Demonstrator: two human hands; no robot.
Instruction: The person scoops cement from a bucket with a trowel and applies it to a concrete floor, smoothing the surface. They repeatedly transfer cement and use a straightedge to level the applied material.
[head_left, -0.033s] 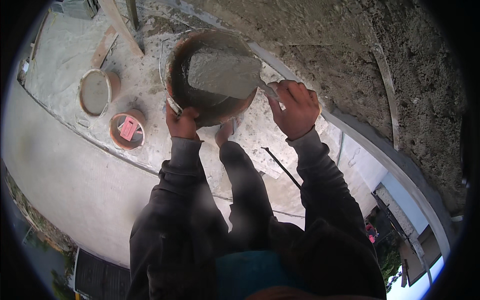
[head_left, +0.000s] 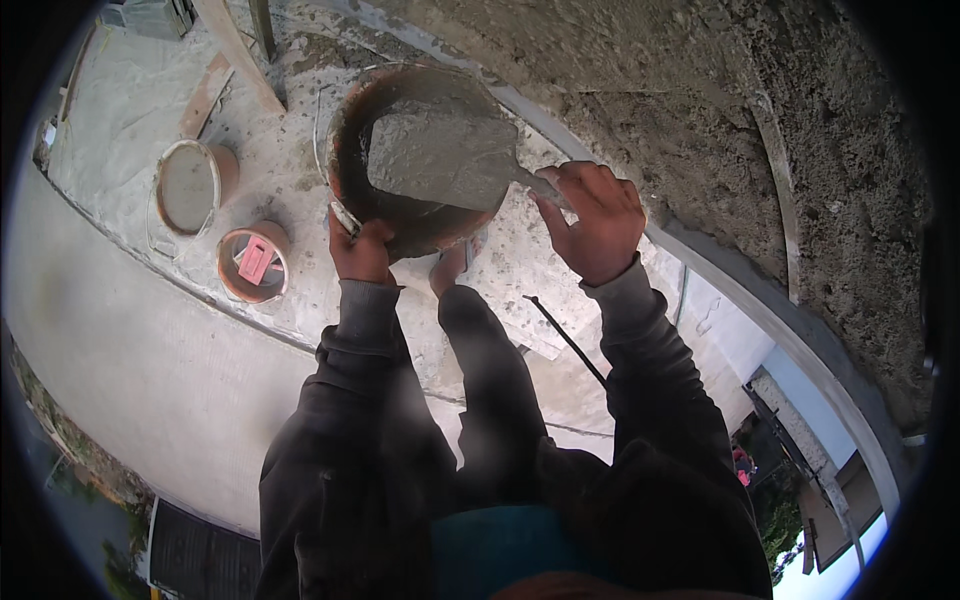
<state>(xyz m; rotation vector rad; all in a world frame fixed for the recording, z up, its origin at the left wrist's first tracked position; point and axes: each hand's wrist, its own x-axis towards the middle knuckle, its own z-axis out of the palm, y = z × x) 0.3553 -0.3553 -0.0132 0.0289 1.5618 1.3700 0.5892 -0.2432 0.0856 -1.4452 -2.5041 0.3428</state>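
Observation:
My left hand (head_left: 362,250) is closed on the near left edge of an orange-brown bucket (head_left: 340,150), at a pale piece like its handle or rim. The bucket tips so its mouth faces me, and its inside is coated with wet grey mortar. Across that mouth lies the broad blade of a trowel (head_left: 440,160), covered in mortar. My right hand (head_left: 605,225) pinches the trowel's mortar-smeared handle with thumb and fingers, to the right of the bucket. How much mortar sits beneath the blade is hidden.
On the left floor stand a bucket of grey liquid (head_left: 229,172) and a smaller bucket (head_left: 283,248) holding a pinkish-red block-like tool (head_left: 257,260). Wooden boards (head_left: 240,55) lean at upper left. A rough mortared wall (head_left: 690,130) rises on the right, and a dark rod (head_left: 565,340) slants near my right forearm.
The trowel blade has shifted slightly left and down over the bucket's mouth. The bucket has tilted and moved a little left with my left hand.

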